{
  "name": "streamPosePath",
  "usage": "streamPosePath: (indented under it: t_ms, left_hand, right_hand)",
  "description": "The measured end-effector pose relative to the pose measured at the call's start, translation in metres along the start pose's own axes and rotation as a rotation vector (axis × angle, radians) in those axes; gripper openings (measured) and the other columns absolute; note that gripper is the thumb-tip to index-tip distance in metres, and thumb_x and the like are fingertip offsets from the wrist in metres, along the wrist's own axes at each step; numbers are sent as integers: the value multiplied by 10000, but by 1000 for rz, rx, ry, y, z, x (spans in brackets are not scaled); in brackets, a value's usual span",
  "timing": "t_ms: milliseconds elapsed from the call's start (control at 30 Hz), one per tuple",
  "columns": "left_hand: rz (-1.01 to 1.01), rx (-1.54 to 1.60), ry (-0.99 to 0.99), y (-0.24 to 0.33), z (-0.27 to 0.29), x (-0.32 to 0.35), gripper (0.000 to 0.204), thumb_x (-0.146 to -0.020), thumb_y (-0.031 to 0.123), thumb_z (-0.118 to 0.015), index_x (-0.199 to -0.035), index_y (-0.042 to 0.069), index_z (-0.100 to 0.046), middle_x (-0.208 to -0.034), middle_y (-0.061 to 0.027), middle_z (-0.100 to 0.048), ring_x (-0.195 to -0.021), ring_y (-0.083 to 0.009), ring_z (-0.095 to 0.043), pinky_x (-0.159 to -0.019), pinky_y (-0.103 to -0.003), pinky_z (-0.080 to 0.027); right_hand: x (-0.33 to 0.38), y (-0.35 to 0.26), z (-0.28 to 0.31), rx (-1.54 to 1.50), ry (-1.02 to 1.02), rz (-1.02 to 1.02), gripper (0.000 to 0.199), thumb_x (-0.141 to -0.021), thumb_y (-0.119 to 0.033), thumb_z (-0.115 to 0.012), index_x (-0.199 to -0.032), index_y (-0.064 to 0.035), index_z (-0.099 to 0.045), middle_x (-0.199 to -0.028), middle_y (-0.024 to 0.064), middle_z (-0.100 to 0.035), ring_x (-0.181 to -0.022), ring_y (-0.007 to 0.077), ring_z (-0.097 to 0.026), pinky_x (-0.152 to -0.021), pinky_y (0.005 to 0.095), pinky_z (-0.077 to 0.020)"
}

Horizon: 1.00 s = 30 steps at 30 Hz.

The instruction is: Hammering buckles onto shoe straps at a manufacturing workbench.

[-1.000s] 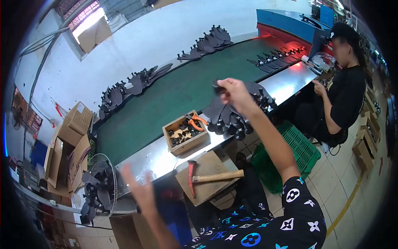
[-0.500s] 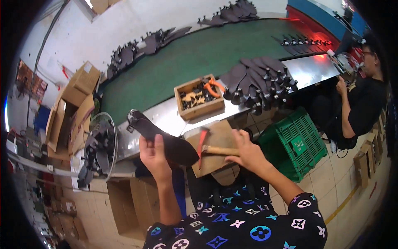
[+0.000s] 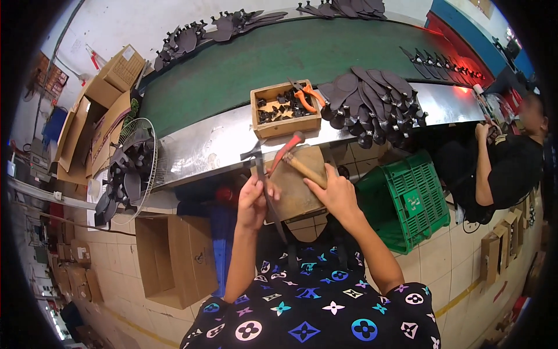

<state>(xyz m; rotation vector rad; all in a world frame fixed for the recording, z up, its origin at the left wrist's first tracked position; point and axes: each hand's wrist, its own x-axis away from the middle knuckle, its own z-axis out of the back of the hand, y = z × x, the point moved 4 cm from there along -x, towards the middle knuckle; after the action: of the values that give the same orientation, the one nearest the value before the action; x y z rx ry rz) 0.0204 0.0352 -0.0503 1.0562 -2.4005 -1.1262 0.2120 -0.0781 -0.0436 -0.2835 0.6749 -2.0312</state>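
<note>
My left hand is closed around a dark grey heeled shoe sole, held nearly upright and seen edge-on, its heel end pointing up and away. My right hand grips the wooden handle of a hammer with a red head. The hammer head lies just right of the sole, over a worn brown board in front of me. Beyond it, a wooden box holds small black pieces, with orange-handled pliers resting on its right side.
Heeled soles are heaped on the metal ledge. A green belt runs behind, with more soles along it. At right stand a green crate and a seated person. A wire basket of soles and a cardboard box are at left.
My left hand has moved right and turned the sole from face-on to edge-on, closer to the hammer. The hammer's head has tilted, and my right hand is slightly lower. The view has shifted.
</note>
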Motion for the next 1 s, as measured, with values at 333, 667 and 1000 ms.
streamPosePath:
  t_ms: [333,667,1000]
  left_hand:
    - [-66,-187,92,-9,-2,-35,384,-957,155,-644,-1292,17,-515,-945,-78,-664,-938,-247,-702,-817,-339,-583]
    - [-23,-337,178,10,-16,-52,256,-1011,213,-574,-1175,17,-589,-903,-18,-661,-737,-68,-597,-657,-209,-479]
    - [-546,-1719,183,45,-59,-104,217,-886,125,-657,-1090,51,-656,-1047,-118,-659,-1013,-318,-615,-873,-445,-460]
  right_hand:
    - [-24,10,-5,-191,39,-166,686,-795,-549,-751,-1079,47,-566,-797,260,-678,-791,414,-683,-700,460,-524]
    - [-5,15,32,-611,266,50,323,-893,-165,-725,-1127,4,-580,-612,29,-617,-556,46,-537,-519,242,-423]
    - [87,15,85,-622,584,228,116,-837,-74,-641,-925,-8,-678,-605,46,-541,-473,148,-511,-487,293,-413]
